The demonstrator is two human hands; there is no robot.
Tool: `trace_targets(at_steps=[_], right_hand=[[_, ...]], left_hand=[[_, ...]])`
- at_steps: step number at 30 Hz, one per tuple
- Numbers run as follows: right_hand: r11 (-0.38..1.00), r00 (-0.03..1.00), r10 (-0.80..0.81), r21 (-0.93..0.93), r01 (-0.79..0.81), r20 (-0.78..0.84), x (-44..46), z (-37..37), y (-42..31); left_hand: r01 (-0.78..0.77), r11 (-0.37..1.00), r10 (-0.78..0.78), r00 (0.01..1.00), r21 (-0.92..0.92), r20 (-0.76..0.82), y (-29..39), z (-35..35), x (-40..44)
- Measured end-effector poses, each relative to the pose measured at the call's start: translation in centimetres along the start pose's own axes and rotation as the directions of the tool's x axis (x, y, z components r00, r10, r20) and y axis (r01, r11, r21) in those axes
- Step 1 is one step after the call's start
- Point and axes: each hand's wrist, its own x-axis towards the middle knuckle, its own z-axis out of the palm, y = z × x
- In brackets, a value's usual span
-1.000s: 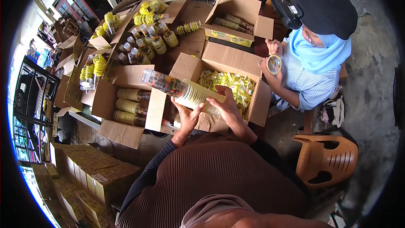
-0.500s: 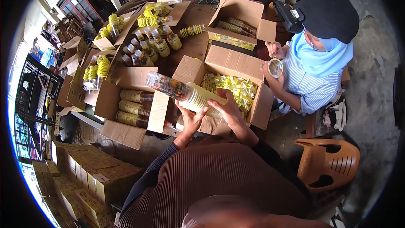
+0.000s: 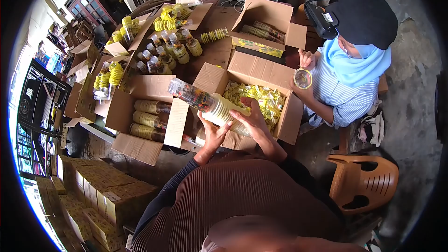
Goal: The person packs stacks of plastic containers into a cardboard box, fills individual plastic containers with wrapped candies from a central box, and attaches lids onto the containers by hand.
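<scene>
Left grip: your left hand (image 3: 214, 136) was partly closed around the cup stack (image 3: 223, 111), thumb along its side.
Right grip: your right hand (image 3: 255, 123) curled over its lower end, seemingly firmly.
Cup stack: you held it tilted, near the open carton (image 3: 290, 117) of yellow packets (image 3: 269, 100).

Both forearms (image 3: 205, 154) (image 3: 275, 151) are being held forward and angled inward from the torso, with bare wrists being left exposed beyond dark sleeves. The left hand (image 3: 214, 132) is being held low with its palm turned upward, its thumb being slanted up toward the right hand (image 3: 254, 119) and its fingers being partly hidden. The right hand is being held slightly higher, its thumb being pointed inward across the front, fingers being curved around the far side, both grips being kept close together.
</scene>
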Motion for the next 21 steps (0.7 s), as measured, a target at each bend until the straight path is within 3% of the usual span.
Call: trace_targets(at_steps=[21], right_hand=[[0.992,0.991,-0.128,-0.014,0.129,0.033,0.5,0.3,0.9]], left_hand=[[0.048,0.994,-0.045,0.998,-0.099,0.04,-1.2,0.2,-0.4]])
